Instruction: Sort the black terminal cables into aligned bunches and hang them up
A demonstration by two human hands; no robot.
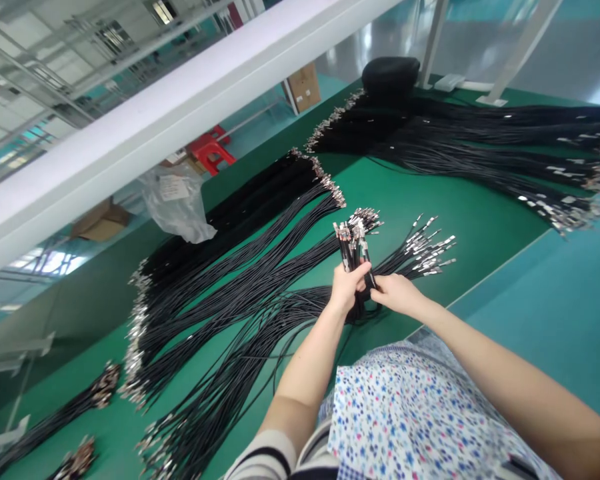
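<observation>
My left hand [347, 287] is wrapped round a bundle of thin black cables [354, 241] whose metal-tipped ends stick up above the fist. My right hand [396, 293] touches the same bundle from the right, its fingers pinched on a cable just beside the left thumb. The bundle's cables trail down and left across the green table [460, 220]. A fan of loose cable ends with silver terminals [430, 250] lies just right of the hands.
Several long bunches of black cables [230, 267] stretch over the table to the left, and a large pile [480, 140] lies at the back right. A white beam [180, 113] crosses overhead. A plastic bag [177, 200], cardboard boxes and a red stool [210, 152] sit beyond the table.
</observation>
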